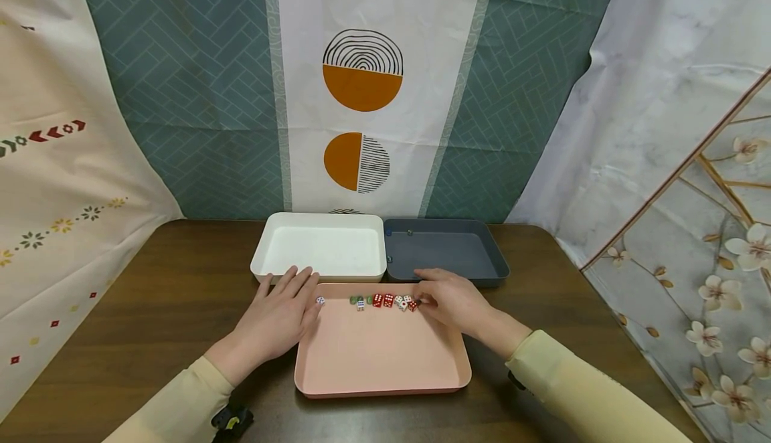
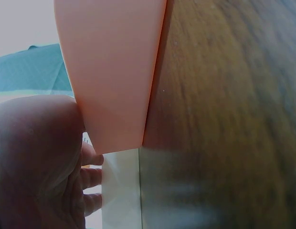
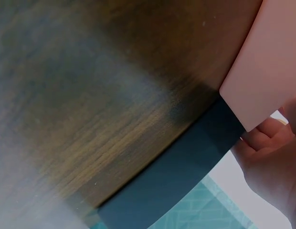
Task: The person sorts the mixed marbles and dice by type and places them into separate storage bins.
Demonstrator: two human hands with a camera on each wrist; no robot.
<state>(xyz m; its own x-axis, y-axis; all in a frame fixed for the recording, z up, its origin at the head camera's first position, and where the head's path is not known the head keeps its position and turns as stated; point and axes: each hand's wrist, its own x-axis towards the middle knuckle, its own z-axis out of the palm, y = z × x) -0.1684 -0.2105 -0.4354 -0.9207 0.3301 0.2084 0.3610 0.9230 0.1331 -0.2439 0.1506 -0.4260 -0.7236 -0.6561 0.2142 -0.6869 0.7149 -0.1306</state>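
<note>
- On the counter (image 1: 181, 309): pink tray (image 1: 385, 359), one; dice (image 1: 388, 300) rowed along its far wall, the green ones blurred.
- Left hand (image 1: 278, 316): fingers straight, at the tray's far left corner; white die (image 1: 320, 300) near the thumb.
- Right hand (image 1: 452, 301): well apart from the left, at the row's right end; fingertips hidden, grip cannot be told.
- Behind: white tray (image 1: 325, 245); dark tray (image 1: 448, 252), small objects (image 1: 410, 232) inside indistinct.
</note>
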